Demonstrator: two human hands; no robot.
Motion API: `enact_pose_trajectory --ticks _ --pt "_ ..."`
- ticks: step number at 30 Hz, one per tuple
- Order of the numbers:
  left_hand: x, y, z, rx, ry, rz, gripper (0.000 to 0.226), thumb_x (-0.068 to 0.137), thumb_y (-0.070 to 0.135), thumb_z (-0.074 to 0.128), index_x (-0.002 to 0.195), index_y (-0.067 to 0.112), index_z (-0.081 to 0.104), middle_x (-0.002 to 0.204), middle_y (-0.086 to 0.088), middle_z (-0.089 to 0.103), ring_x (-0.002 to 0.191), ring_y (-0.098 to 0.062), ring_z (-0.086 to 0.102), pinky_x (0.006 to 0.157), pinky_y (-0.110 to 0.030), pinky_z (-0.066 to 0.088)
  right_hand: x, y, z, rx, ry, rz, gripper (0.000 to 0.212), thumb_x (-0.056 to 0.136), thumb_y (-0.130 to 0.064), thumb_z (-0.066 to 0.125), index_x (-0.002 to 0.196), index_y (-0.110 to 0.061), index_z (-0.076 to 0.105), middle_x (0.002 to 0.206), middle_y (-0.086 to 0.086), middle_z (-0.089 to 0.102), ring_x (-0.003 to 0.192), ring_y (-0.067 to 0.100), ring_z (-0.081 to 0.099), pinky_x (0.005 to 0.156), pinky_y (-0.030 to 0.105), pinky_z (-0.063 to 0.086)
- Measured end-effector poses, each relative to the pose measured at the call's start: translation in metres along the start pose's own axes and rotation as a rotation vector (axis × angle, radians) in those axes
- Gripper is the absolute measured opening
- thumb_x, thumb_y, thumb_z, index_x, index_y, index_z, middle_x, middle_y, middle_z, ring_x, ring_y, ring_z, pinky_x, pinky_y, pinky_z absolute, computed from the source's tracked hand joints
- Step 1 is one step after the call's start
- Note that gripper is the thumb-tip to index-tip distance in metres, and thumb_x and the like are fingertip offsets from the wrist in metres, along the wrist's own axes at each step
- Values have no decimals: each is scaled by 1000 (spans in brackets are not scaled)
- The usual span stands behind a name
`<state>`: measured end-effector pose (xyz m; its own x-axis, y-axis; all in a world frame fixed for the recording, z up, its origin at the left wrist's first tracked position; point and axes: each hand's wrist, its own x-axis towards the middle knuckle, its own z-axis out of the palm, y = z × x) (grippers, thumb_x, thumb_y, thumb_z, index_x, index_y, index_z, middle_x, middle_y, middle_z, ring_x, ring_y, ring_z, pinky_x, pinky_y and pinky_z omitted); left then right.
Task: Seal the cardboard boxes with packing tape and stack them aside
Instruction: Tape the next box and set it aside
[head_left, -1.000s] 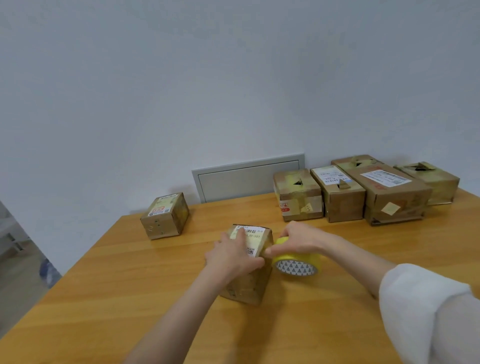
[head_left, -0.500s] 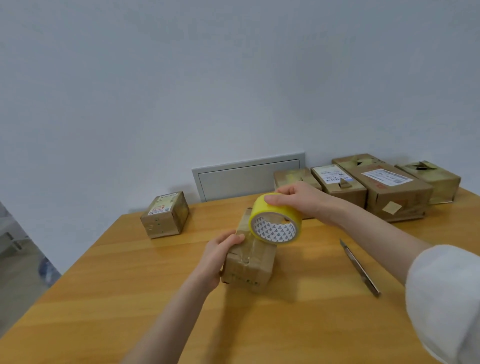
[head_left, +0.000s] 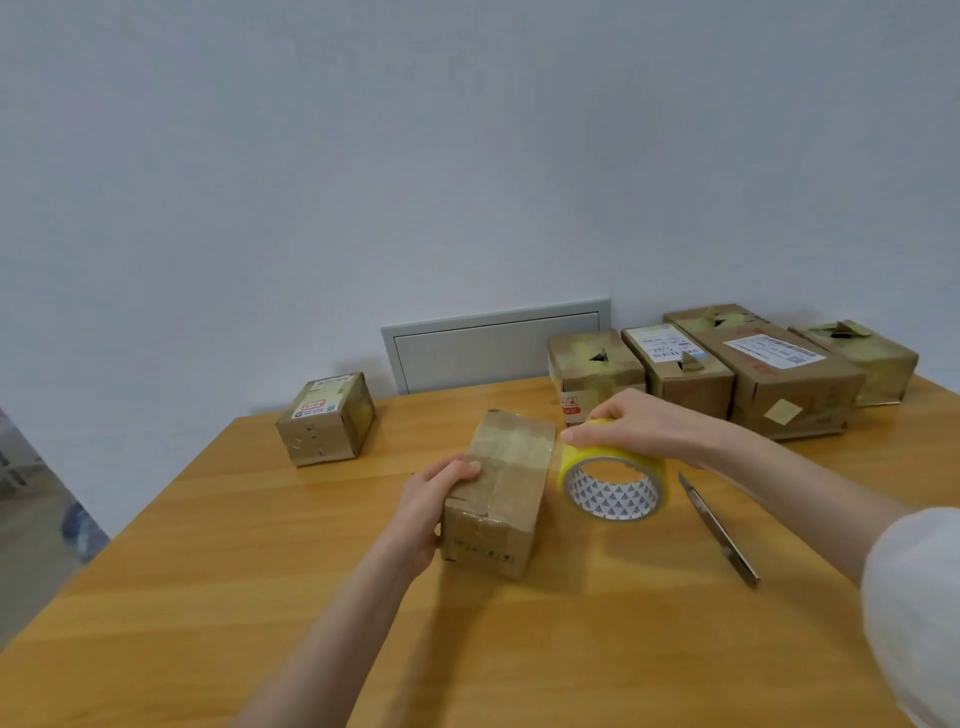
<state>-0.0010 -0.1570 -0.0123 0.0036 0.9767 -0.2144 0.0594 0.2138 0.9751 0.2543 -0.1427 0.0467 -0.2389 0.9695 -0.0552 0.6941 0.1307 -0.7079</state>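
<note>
Taping step under way, by my reading. Left hand (head_left: 435, 499) gripping the near-centre box (head_left: 501, 488) on the table (head_left: 260, 545); right hand (head_left: 641, 426) holding the tape roll (head_left: 613, 480) just right of it. Next: run tape across the top seam.

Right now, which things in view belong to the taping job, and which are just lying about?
In the job: middle box, gripped by the left hand; yellow tape roll, held in the right hand; utility knife on the table; row of boxes at back right; lone box at left.
Lying about: white wall panel; blurred blue thing, far left.
</note>
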Motion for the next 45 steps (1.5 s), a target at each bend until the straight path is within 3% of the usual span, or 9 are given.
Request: enact_pose_trajectory --ticks 3,6,15,18,22,26,36,41,45 --pt "3 1 1 7 -14 -13 35 80 38 68 113 28 67 104 -5 71 99 -26 64 77 -39 50 -2 9 8 -107 -23 17 54 71 -70 62 91 -21 68 85 -10 67 70 5 64 59 20 48" --pt "4 -2 -2 -31 -1 -31 32 80 37 67 110 25 68 101 -5 71 92 -25 64 70 -36 49 -5 22 27 -150 1 46 89 58 -78 59 111 -7 66 114 10 68 91 22 68 73 38 58" --pt "2 -4 -18 4 -68 -101 42 87 41 60 123 20 59 111 -8 68 93 -23 64 72 -36 52 16 17 54 -153 46 94 97 66 -79 60 135 -11 52 138 4 54 118 21 55 95 38 48" --pt "-1 10 -19 337 -8 106 61 92 41 56 146 24 36 141 1 49 117 -16 53 90 -31 46 20 12 62 -234 54 91 92 70 -79 57 135 -14 52 138 1 55 118 20 55 92 37 49" --pt "-8 25 1 1199 22 527 92 87 69 36 154 18 -1 160 3 -2 148 -14 1 116 -31 4 23 4 65 -295 58 84 83 73 -77 56 126 -14 59 127 2 62 108 20 60 84 34 50" --pt "-9 16 15 1602 -98 508 92 88 71 28 152 13 -6 159 -5 -12 147 -15 -11 120 -33 -4 22 2 63 -277 59 101 83 74 -75 58 130 -15 56 131 3 60 113 21 58 84 34 48" --pt "-15 16 29 1540 -224 560 77 94 31 43 153 18 -7 160 -3 -13 147 -14 -10 118 -28 -4 19 -2 63 -277 46 116 75 75 -74 57 122 -16 61 123 4 64 107 23 60 81 35 49" --pt "-15 33 25 1195 -180 426 82 89 45 54 154 22 9 161 2 1 147 -14 6 116 -32 11 18 -2 67 -310 75 119 70 75 -76 54 116 -20 64 110 0 67 90 16 61 65 28 46" --pt "-13 33 32 1377 25 273 92 81 60 56 152 22 12 160 -14 3 146 -32 11 113 -50 29 17 -2 69 -336 102 122 69 75 -77 52 117 -23 64 101 -4 67 78 13 56 57 25 39"
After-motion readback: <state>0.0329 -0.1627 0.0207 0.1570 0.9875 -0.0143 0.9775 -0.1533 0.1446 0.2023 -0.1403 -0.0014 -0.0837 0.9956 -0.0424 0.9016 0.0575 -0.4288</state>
